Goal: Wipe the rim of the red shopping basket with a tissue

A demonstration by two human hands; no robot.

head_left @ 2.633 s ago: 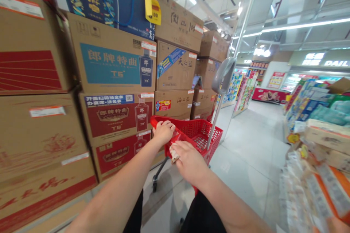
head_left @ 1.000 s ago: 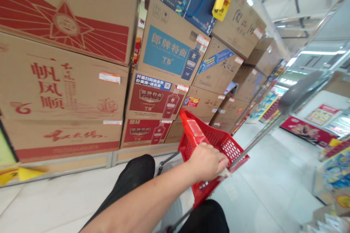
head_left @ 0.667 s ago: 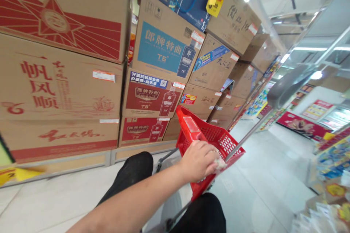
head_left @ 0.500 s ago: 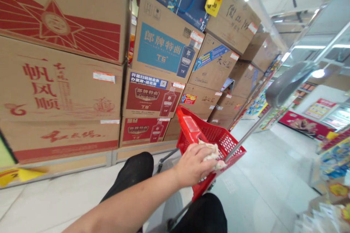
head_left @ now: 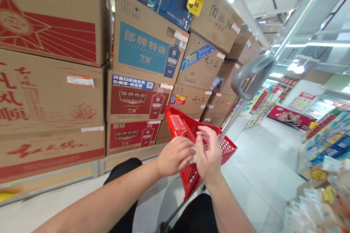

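My left hand and my right hand are close together above the red basket, which has perforated sides and a thick red handle. A crumpled off-white cloth shows as a small piece between them; my hands hide most of it. The fingers of my left hand are curled around the cloth. My right hand presses against it from the other side, fingers bent and thumb raised. The basket's raised handle lies just beyond my left hand.
Stacked cardboard boxes line the left side. A metal pole with a grey loop handle rises from the basket on the right. Packaged goods stand at the lower right. My knees in black trousers flank the basket, over pale floor tiles.
My right hand has come into view from below and joined my left at the cloth. Less of the cloth shows now. The view has turned slightly right.
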